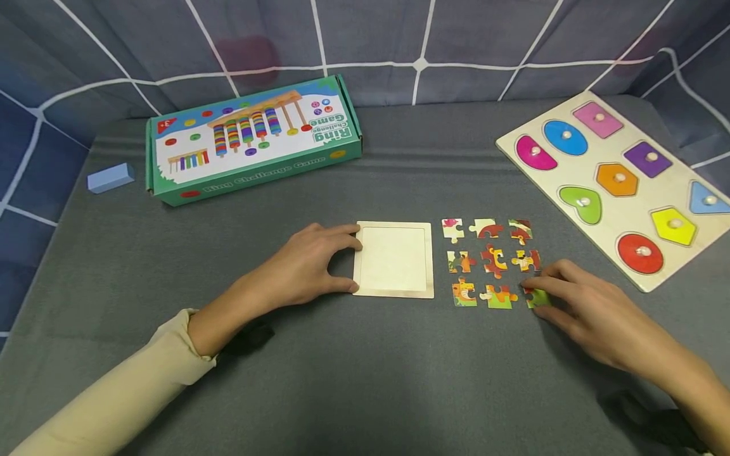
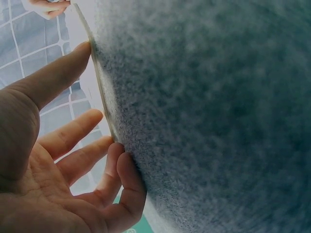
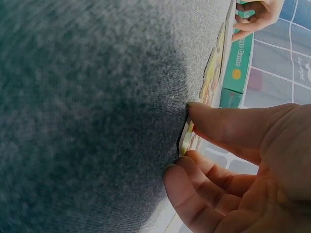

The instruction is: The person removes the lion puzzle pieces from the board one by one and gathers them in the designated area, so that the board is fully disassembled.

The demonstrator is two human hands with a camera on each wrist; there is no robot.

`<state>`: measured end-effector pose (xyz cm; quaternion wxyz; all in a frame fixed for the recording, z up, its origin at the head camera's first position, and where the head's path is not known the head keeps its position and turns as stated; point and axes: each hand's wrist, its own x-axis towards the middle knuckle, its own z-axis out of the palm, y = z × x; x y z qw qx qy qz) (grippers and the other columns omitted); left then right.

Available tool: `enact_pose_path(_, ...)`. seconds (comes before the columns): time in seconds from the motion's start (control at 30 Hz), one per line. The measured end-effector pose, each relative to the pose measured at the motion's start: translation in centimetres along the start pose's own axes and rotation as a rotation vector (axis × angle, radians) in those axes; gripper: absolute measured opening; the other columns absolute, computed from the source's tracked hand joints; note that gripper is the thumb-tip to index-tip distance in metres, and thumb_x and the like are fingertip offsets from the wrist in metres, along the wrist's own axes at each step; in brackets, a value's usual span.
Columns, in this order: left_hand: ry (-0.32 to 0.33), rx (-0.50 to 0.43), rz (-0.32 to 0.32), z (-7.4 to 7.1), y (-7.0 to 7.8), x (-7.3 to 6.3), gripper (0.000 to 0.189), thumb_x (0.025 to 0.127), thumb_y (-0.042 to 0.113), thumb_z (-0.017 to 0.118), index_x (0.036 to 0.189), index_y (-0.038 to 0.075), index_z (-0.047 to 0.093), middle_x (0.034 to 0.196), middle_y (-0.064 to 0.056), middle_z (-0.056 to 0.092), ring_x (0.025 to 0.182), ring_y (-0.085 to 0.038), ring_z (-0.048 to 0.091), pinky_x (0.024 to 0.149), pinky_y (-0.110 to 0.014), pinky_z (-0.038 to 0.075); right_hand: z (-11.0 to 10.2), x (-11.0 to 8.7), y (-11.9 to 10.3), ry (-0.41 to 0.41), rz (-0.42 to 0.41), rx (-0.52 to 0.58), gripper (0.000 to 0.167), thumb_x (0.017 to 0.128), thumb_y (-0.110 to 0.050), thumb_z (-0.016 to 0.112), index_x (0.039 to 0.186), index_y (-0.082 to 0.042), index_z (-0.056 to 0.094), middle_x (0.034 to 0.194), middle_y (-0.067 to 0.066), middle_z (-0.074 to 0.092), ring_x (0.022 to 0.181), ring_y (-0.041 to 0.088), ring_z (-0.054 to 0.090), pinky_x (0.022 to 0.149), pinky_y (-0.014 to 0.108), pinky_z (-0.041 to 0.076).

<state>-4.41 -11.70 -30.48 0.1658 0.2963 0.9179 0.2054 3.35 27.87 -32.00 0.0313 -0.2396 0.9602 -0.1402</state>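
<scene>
A square wooden puzzle tray with a raised border lies flat on the cloth. My left hand touches its left side, thumb at the near corner and fingertips at the far corner; the left wrist view shows the thumb straight against the edge. Right of the tray, several jigsaw pieces with cartoon animal pictures lie apart in three rows. My right hand pinches the green-and-red jigsaw piece at the near right corner, partly hidden by the fingers. In the right wrist view, thumb and fingertips sit at its edges, low against the cloth.
A shape board with knobbed coloured pieces lies at the right, beyond my right hand. At the back left is a green ring game box, with a small blue block beside it. Tile-patterned cloth rises behind.
</scene>
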Motion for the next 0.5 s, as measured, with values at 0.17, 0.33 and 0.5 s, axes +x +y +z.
enact_pose_path(0.17,-0.002,0.001,-0.001,0.05,-0.05,0.09,0.058,0.077,0.033,0.086,0.126,0.009,0.066,0.149,-0.009,0.047,0.115,-0.033,0.052,0.097,-0.048,0.039,0.06,-0.02,0.02,0.002,0.002,0.0,0.051,0.063,-0.005,0.091,0.111,-0.009,0.074,0.098,0.001,0.056,0.079,0.015,0.052,0.06,0.032,0.047)
enact_pose_path(0.33,0.0,0.0,0.007,0.12,-0.12,0.13,0.057,0.077,0.033,0.086,0.125,0.009,0.066,0.148,-0.009,0.047,0.113,-0.032,0.053,0.096,-0.048,0.04,0.05,-0.1,0.03,0.015,-0.008,-0.007,0.053,0.062,-0.004,0.091,0.111,-0.01,0.074,0.097,0.0,0.056,0.079,0.015,0.052,0.06,0.032,0.046)
enact_pose_path(0.5,-0.011,0.013,-0.006,0.2,-0.11,-0.12,0.059,0.078,0.034,0.085,0.128,0.01,0.065,0.15,-0.009,0.046,0.116,-0.033,0.051,0.097,-0.049,0.039,-0.18,-0.06,-0.19,0.029,-0.009,-0.004,0.052,0.062,-0.008,0.092,0.111,-0.012,0.074,0.098,-0.001,0.057,0.079,0.014,0.052,0.061,0.033,0.047)
